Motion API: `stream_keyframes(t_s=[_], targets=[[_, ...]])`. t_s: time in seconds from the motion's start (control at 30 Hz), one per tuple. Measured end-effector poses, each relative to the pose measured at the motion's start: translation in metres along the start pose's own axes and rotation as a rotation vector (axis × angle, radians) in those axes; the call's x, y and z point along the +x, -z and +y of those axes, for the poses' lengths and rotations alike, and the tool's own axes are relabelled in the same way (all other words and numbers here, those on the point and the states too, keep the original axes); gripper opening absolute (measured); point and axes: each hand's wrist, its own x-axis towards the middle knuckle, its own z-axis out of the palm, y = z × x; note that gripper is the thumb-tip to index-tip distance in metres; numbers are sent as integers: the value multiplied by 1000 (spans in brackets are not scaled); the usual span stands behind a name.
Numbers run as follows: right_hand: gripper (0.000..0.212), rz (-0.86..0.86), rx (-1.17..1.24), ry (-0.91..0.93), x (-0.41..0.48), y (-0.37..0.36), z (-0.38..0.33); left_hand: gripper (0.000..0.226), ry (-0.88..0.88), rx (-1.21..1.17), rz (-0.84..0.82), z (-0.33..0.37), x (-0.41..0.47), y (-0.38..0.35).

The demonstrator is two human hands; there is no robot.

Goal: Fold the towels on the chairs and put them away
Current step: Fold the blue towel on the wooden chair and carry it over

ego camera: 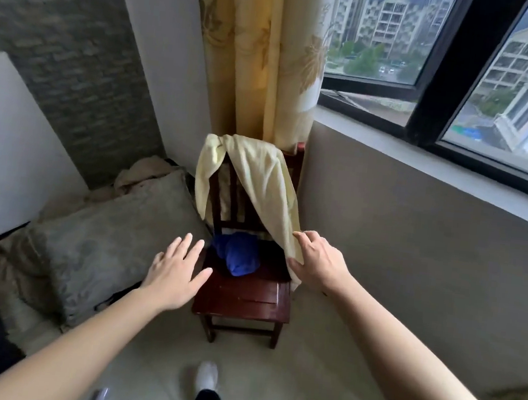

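Now rt hand point(318, 261) fingers point(304, 236) pinch yellow towel point(258, 179) edge.

A pale yellow towel point(258, 179), draped over a dark wooden chair point(242, 298), is pinched by the right hand point(318, 261). A blue towel point(239, 256) is seen crumpled on the seat. The left hand point(173, 275) is held open beside it.

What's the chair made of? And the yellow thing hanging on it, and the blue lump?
The chair looks like dark reddish wood with a glossy varnish: the seat shines. The yellow towel seems thin soft cloth: it drapes and folds over the backrest. The blue towel looks like plusher fabric, bunched up; fibre unclear.
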Motion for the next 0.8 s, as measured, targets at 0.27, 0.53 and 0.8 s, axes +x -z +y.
stream_keyframes(t_s=[0.27, 0.53, 0.8], targets=[[49, -224, -33, -87, 185, -51, 1, 69, 44, -141, -163, -70, 207, -30], [43, -397, 111, -190, 290, -181, 11, 64, 137, -271, -313, -98, 353, -136], [48, -590, 344, -349, 302, -373, 17, 56, 387, -462, -437, -102, 386, -310]])
